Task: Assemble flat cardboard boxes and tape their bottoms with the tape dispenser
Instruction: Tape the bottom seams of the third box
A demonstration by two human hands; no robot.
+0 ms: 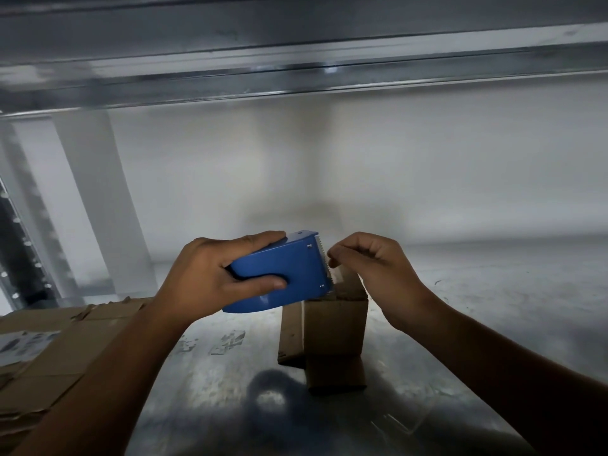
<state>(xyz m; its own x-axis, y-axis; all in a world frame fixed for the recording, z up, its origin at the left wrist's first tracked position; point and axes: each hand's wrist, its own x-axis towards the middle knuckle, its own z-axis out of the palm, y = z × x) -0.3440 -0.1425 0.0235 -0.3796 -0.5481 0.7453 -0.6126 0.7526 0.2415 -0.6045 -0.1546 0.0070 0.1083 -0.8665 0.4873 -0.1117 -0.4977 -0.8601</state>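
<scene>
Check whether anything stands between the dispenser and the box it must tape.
Nothing visible does. The left hand holds the dispenser close over the box; the right hand pinches the tape at its blade.

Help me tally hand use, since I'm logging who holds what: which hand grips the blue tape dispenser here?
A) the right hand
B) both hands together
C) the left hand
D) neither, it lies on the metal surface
C: the left hand wraps its fingers and thumb round the blue tape dispenser, while the right hand only pinches the tape end coming off it.
</scene>
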